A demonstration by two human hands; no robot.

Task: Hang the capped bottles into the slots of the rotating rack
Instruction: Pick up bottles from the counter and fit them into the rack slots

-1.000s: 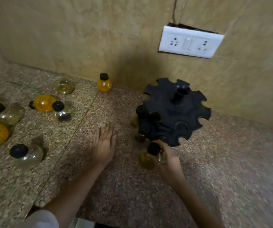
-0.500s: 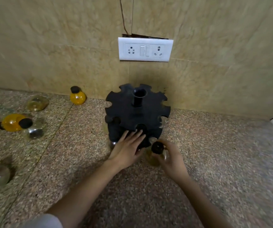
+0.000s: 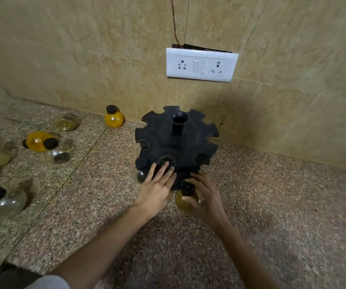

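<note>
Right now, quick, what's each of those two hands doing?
Left hand: open, fingers spread flat on the black rack, holding nothing.
Right hand: closed around a yellowish capped bottle at the rack's near edge.

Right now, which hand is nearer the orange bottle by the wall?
Left. The left hand rests on the rack's near edge, on the orange bottle's side; the right hand is farther right, gripping another bottle.
</note>
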